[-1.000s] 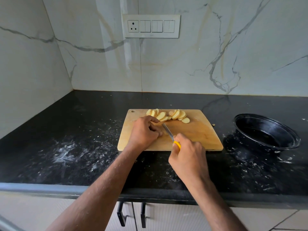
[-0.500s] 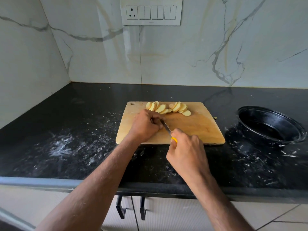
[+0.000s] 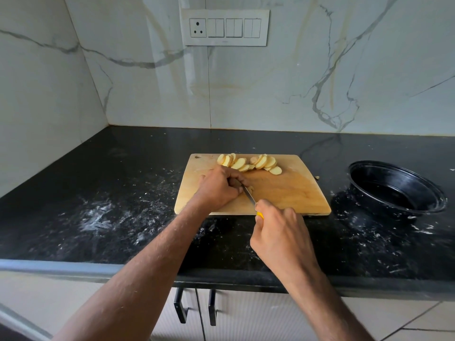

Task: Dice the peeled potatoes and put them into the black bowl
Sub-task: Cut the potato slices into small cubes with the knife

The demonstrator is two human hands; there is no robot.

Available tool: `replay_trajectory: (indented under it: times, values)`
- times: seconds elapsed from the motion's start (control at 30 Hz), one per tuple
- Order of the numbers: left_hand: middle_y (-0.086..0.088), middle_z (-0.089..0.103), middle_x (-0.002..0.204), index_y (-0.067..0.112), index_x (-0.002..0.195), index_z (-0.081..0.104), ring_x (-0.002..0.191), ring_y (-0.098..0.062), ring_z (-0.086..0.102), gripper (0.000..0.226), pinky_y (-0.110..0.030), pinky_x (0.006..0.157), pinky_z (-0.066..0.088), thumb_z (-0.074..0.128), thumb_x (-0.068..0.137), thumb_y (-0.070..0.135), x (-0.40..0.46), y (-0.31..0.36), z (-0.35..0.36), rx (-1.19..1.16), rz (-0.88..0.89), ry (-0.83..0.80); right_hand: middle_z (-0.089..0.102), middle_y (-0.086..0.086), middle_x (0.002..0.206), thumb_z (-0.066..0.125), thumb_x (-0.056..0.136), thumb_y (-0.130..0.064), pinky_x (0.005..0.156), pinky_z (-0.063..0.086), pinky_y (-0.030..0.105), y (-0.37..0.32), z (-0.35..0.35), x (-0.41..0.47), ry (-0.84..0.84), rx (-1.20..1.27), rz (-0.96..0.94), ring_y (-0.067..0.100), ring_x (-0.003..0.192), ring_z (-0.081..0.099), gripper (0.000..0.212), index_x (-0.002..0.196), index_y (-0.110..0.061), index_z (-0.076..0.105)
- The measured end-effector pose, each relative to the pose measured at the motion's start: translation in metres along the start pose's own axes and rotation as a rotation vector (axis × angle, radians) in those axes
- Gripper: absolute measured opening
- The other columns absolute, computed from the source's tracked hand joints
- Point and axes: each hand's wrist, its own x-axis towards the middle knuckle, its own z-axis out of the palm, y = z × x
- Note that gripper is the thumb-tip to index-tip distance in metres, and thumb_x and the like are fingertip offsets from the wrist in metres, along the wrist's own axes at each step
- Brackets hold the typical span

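Black countertop (image 3: 123, 193) bears cutting board (image 3: 290, 193), black bowl (image 3: 394, 190), perhaps flour.

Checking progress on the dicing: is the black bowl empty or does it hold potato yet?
Empty: the black bowl shows only its dark inside; the potato slices lie on the cutting board.

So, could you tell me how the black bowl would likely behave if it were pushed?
The bowl sits tilted, so it may rock or tip. Its thin ridged wall suggests light plastic, likely to slide easily on the glossy counter. It looks empty, so little weight steadies it.
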Motion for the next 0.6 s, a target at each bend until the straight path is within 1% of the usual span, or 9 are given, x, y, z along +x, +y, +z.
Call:
replay_trajectory:
  times: [0.07, 0.13, 0.2, 0.23, 0.3, 0.37, 0.47, 0.5, 0.6]
  values:
    - [0.028, 0.069, 0.083, 0.051, 0.072, 0.070, 0.089, -0.007, 0.056, 0.037, -0.053, 0.098, 0.047, 0.072, 0.082, 0.015, 0.000, 0.001, -0.001, 0.011, 0.004, -0.004, 0.067, 0.000, 0.084, 0.058, 0.097, -0.025, 0.058, 0.040, 0.020, 0.002, -0.001, -0.005, 0.007, -0.001, -0.008, 0.014, 0.067, 0.049, 0.023, 0.119, -0.023, 0.060]
    - [0.033, 0.066, 0.079, 0.052, 0.072, 0.070, 0.088, -0.004, 0.056, 0.036, -0.053, 0.098, 0.047, 0.074, 0.083, 0.018, -0.001, 0.002, -0.001, 0.007, 0.013, -0.008, 0.068, -0.003, 0.080, 0.060, 0.095, -0.024, 0.053, 0.030, 0.011, 0.007, -0.006, -0.009, 0.022, 0.018, -0.004, 0.009, 0.059, 0.045, 0.018, 0.113, -0.024, 0.064]
    - [0.035, 0.066, 0.078, 0.052, 0.072, 0.069, 0.087, 0.000, 0.057, 0.036, -0.051, 0.098, 0.048, 0.076, 0.083, 0.018, -0.003, 0.002, -0.001, -0.003, 0.013, -0.003, 0.069, -0.005, 0.076, 0.065, 0.092, -0.023, 0.047, 0.024, 0.010, 0.014, -0.012, -0.011, 0.037, 0.024, 0.010, 0.009, 0.053, 0.043, 0.012, 0.104, -0.024, 0.067]
    - [0.034, 0.066, 0.078, 0.051, 0.073, 0.069, 0.086, 0.001, 0.057, 0.036, -0.050, 0.097, 0.048, 0.075, 0.083, 0.017, -0.004, 0.002, -0.001, -0.007, 0.014, 0.004, 0.069, -0.005, 0.072, 0.067, 0.090, -0.022, 0.046, 0.027, 0.011, 0.019, -0.015, -0.012, 0.062, 0.037, 0.018, 0.010, 0.052, 0.046, 0.010, 0.099, -0.024, 0.068]
    - [0.030, 0.066, 0.082, 0.052, 0.079, 0.070, 0.087, 0.001, 0.056, 0.034, -0.048, 0.096, 0.048, 0.075, 0.083, 0.018, -0.005, 0.000, -0.001, 0.002, 0.041, 0.017, 0.069, -0.005, 0.068, 0.069, 0.087, -0.020, 0.046, 0.045, 0.026, 0.028, -0.019, -0.009, 0.148, 0.089, 0.035, 0.016, 0.054, 0.057, 0.008, 0.094, -0.023, 0.069]
    - [0.026, 0.064, 0.091, 0.052, 0.095, 0.069, 0.090, -0.002, 0.056, 0.034, -0.042, 0.093, 0.048, 0.075, 0.084, 0.020, -0.007, 0.000, -0.003, 0.022, 0.074, 0.007, 0.070, -0.006, 0.071, 0.069, 0.086, -0.018, 0.051, 0.054, 0.036, 0.034, -0.019, -0.003, 0.220, 0.133, 0.041, 0.018, 0.057, 0.062, 0.007, 0.092, -0.023, 0.069]
    - [0.017, 0.065, 0.102, 0.037, 0.116, 0.072, 0.087, 0.000, 0.055, 0.035, -0.021, 0.081, 0.044, 0.073, 0.088, 0.017, -0.009, 0.003, -0.006, 0.045, 0.124, -0.049, 0.070, -0.006, 0.071, 0.069, 0.087, -0.016, 0.050, 0.054, 0.036, 0.035, -0.012, 0.006, 0.266, 0.157, 0.051, 0.018, 0.056, 0.061, 0.007, 0.092, -0.022, 0.068]
    - [0.015, 0.067, 0.105, 0.034, 0.118, 0.072, 0.088, -0.001, 0.057, 0.033, -0.019, 0.079, 0.045, 0.073, 0.088, 0.019, -0.010, 0.006, -0.008, 0.066, 0.158, -0.069, 0.069, -0.005, 0.070, 0.068, 0.088, -0.016, 0.049, 0.053, 0.036, 0.036, -0.009, 0.008, 0.269, 0.152, 0.055, 0.017, 0.055, 0.060, 0.007, 0.092, -0.022, 0.068]
    - [0.011, 0.064, 0.109, 0.029, 0.119, 0.074, 0.093, -0.008, 0.059, 0.028, -0.023, 0.083, 0.047, 0.071, 0.092, 0.027, -0.010, 0.014, -0.010, 0.207, 0.235, -0.122, 0.066, -0.004, 0.066, 0.068, 0.088, -0.017, 0.043, 0.046, 0.031, 0.040, -0.004, 0.011, 0.284, 0.147, 0.066, 0.015, 0.050, 0.053, 0.006, 0.091, -0.022, 0.066]
